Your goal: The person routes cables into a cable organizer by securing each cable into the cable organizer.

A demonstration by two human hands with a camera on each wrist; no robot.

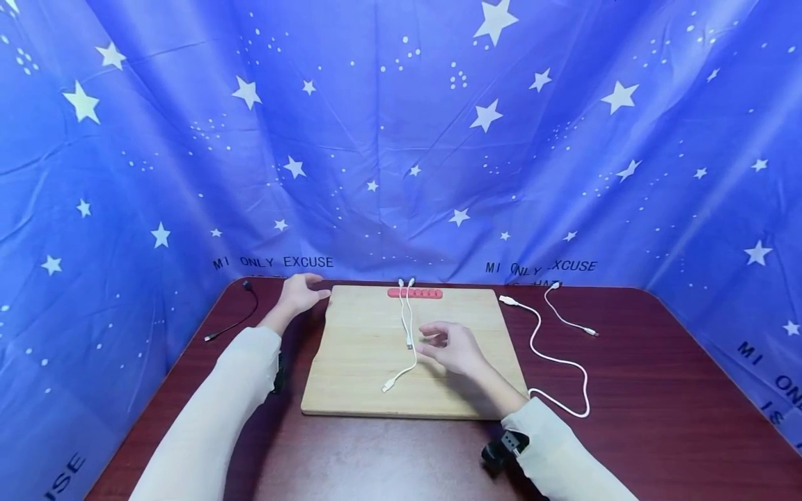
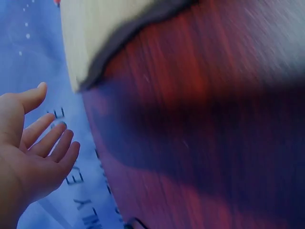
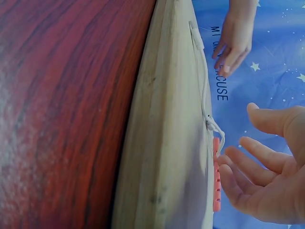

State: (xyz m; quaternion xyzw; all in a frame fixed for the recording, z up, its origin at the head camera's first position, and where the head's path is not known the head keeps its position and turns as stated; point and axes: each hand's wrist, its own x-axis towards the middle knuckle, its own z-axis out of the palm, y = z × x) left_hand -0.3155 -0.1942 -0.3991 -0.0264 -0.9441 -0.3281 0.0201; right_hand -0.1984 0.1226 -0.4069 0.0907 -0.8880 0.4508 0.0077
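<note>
My left hand point(image 1: 301, 295) hovers by the far left corner of a wooden board point(image 1: 357, 355), fingers loosely bent and holding nothing. Over the right half of the board is my right hand point(image 1: 456, 348), relaxed, with no object between its fingers. Beside its fingertips run two white USB cables point(image 1: 413, 362); whether the fingertips touch them cannot be told in the head view. Both cables pass over a red cable holder point(image 1: 429, 293) at the board's far edge. In the right wrist view, the right hand point(image 3: 267, 171) appears apart from the red holder point(image 3: 217, 191).
A short black cable point(image 1: 250, 313) lies on the dark red table point(image 1: 658, 390) left of the board. To the right are a long white USB cable point(image 1: 557, 360) and a shorter white cable point(image 1: 567, 320). A blue star-patterned curtain point(image 1: 376, 139) hangs behind the table.
</note>
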